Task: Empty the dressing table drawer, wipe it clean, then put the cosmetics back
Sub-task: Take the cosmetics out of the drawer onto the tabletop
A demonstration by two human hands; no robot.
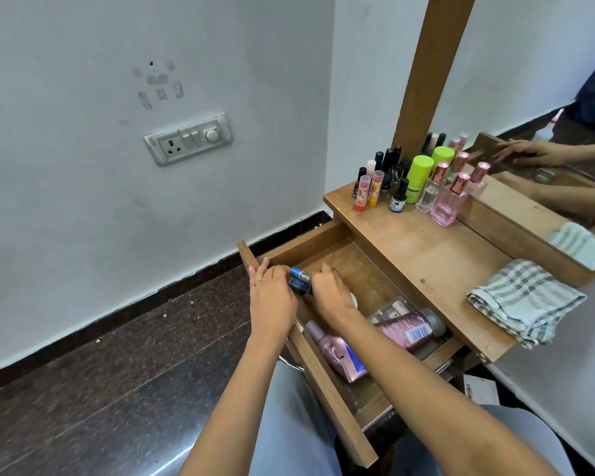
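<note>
Her two hands are close together at the far end of the open drawer (327, 393), just behind its front panel. The left hand (272, 298), a ring on one finger, lies over the panel's top edge with its fingers curled round a blue-capped tube (298, 273). The right hand (330, 293) is down inside the drawer, right against a dark blue pack (301, 286) that sits between the two hands. Its fingers are bent under, and from here I cannot tell whether they grip anything.

The drawer floor beyond the hands is bare wood. Nearer her in the same drawer, under her right forearm, lie a pink spray bottle (334, 355) on its side, a glittery pink bottle (409, 328) with a grey cap, and some small tubes (390, 309) just beside it.

Above the drawer, on the table top (426, 259), a folded striped cloth (526, 300) rests near the front edge. At the back corner of the top stands a cluster of cosmetics: nail polishes (387, 163), two lip balms (368, 192), a green-capped bottle (419, 176) and a pink perfume bottle (449, 201). The mirror (547, 97) rises behind them. A switchboard (189, 139) is on the wall beyond the drawer's end.
</note>
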